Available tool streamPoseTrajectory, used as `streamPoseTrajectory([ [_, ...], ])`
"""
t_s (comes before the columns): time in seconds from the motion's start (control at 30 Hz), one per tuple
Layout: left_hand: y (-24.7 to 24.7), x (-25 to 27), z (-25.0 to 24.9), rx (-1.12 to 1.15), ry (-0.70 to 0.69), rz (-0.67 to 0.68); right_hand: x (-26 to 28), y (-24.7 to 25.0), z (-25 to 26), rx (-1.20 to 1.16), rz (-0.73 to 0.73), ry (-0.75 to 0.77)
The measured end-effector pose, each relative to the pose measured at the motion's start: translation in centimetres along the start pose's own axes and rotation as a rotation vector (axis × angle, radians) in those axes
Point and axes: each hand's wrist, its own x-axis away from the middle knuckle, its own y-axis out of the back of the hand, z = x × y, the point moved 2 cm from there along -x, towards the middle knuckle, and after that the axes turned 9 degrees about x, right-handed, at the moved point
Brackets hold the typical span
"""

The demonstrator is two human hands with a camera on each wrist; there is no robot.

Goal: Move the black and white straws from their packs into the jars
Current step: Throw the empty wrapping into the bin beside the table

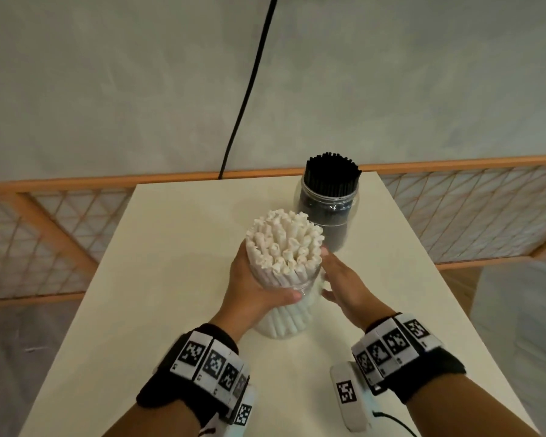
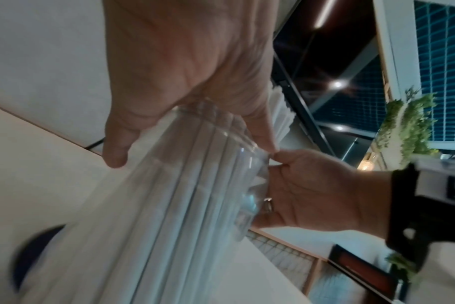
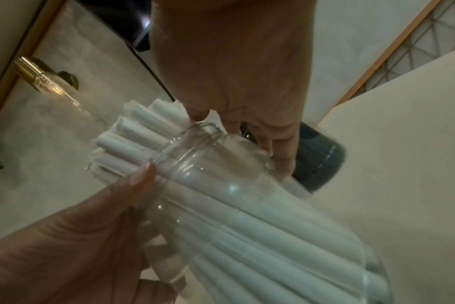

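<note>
A clear jar (image 1: 284, 323) packed with white straws (image 1: 284, 244) stands at the middle of the cream table (image 1: 171, 247). My left hand (image 1: 252, 288) grips its neck from the left, thumb curled across the front. My right hand (image 1: 341, 279) lies against the jar's right side with fingers nearly straight. Behind and to the right stands a second clear jar (image 1: 325, 212) filled with black straws (image 1: 331, 175). The left wrist view shows my left hand (image 2: 190, 72) on the jar (image 2: 195, 174) and my right hand (image 2: 307, 191) opposite. The right wrist view shows my right hand (image 3: 247, 72) touching the jar's (image 3: 221, 185) shoulder.
A black cable (image 1: 249, 83) runs down the pale wall behind the table. A wooden lattice railing (image 1: 44, 241) stretches along the back on both sides. The table drops off at its left and right edges. No straw packs are in view.
</note>
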Motion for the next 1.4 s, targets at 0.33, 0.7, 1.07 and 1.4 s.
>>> streamPoseTrajectory([
  [0.33,5.6,-3.5,0.0,0.064,0.044,-0.187,-6.8,-1.9,1.5,0.366,0.163,0.096],
  [0.7,6.6,-8.2,-0.7,-0.008,0.035,-0.232,-10.5,4.0,3.5,0.796,-0.403,0.067],
  [1.07,7.3,-10.3,-1.5,-0.12,0.05,-0.229,-10.2,2.5,3.9,0.815,-0.337,0.149],
  [1.4,7.8,-10.9,-1.8,-0.174,0.086,-0.235,-10.0,0.8,3.7,0.847,-0.281,0.204],
])
